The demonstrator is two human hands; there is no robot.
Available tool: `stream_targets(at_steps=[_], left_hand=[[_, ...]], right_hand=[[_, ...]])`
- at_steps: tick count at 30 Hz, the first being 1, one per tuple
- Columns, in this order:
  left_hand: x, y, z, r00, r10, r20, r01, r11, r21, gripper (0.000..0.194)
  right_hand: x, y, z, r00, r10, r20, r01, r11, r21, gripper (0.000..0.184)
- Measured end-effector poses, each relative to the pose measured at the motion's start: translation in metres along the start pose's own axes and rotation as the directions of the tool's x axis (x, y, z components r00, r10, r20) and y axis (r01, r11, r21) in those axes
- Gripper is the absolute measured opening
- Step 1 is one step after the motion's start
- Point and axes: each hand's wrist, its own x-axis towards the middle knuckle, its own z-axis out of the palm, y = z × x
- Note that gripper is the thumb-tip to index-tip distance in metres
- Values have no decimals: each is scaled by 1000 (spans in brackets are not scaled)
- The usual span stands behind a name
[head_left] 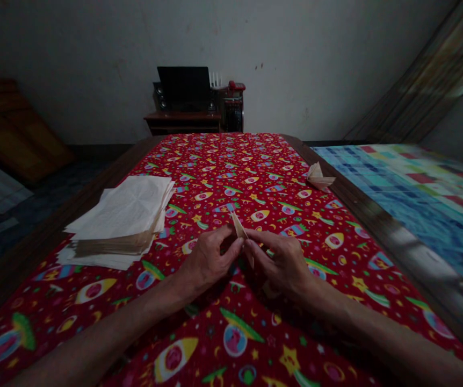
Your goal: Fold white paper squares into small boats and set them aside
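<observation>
A small folded piece of paper (239,226), pale tan and narrow, stands on edge between my hands over the middle of the red cloth. My left hand (212,255) pinches it from the left, thumb and fingers pressed together. From the right, my right hand (282,258) grips the same paper, with its thumb close to the left thumb. The lower part of the paper is partly hidden by my fingers. To the left lies a stack of paper sheets (130,204), whitish on top with tan edges below. Another folded paper shape (318,176) rests near the right edge.
A red patterned cloth (231,161) covers the long table, whose dark wooden edge (370,220) shows at right. Beyond it, a monitor (185,86) stands on a small desk by the wall. A bed with a checked cover (425,188) is to the right, a wooden cabinet (14,123) at left.
</observation>
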Motion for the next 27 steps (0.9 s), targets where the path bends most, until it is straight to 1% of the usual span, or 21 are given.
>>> stream_targets(at_steps=[3,7,9,12,14,16,19,21,22,25,26,27], left_hand=[[0,2,0,1000,0,-16,1,999,48,17],[1,4,0,1000,8,-14,-7,998,61,18],[1,5,0,1000,9,-12,-9,998,68,16],[1,8,0,1000,24,-14,-23,997,76,15],[1,8,-1,999,28,-30,-25,995,97,14],[3,7,-3,998,11,-65,-3,992,128,14],[7,3,-4,993,-56,-101,71,985,158,13],[9,2,-4,989,-111,-97,126,978,169,1],[10,2,-3,986,-137,-90,151,973,176,10],[10,4,-2,980,-196,-46,201,957,210,47],[10,4,-1,978,-208,-33,210,952,222,53],[10,4,-1,976,-215,-21,214,950,229,53]], right_hand=[[3,5,-2,1000,20,13,-18,992,-124,21],[7,7,-4,997,61,43,-54,986,-157,21],[7,6,-6,999,28,36,-21,984,-177,22],[8,6,-8,998,-54,39,62,968,-244,20],[9,7,-10,996,-72,43,82,950,-301,21],[11,9,-12,997,-66,27,71,938,-340,22],[14,11,-13,999,-50,6,49,932,-358,21],[14,12,-12,999,-41,20,45,930,-366,21],[13,11,-11,999,-36,30,45,930,-365,21],[9,11,-7,997,-37,75,60,940,-336,22],[8,10,-6,996,-39,86,65,943,-327,22],[7,10,-6,994,-36,99,67,944,-324,23]])
